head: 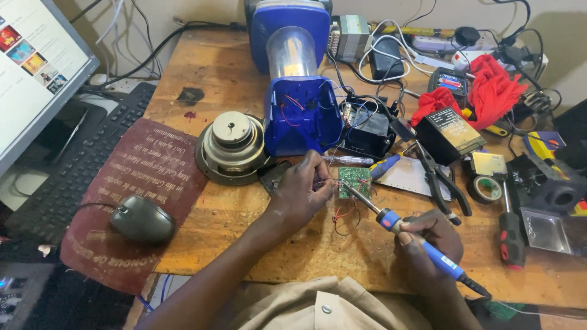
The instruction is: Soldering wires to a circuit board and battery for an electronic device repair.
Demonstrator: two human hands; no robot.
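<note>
My right hand (429, 244) grips a blue-handled soldering iron (391, 219), its tip resting on a small green circuit board (354, 182) on the wooden workbench (220, 208). My left hand (301, 190) sits just left of the board, fingertips pinched on a thin wire at the board's edge. Red and black wires (344, 219) trail from the board toward me. Behind the board stands a blue lantern-like device (299, 110) with its base opened and wiring exposed.
A loose speaker (231, 145) lies left of the device. A mouse (142, 219) on a maroon pad, a keyboard (79, 165) and a monitor (30, 67) fill the left. Pliers (441, 180), tape (485, 188), a red-handled screwdriver (511, 238), a black box (449, 134) and red cloth (489, 88) crowd the right.
</note>
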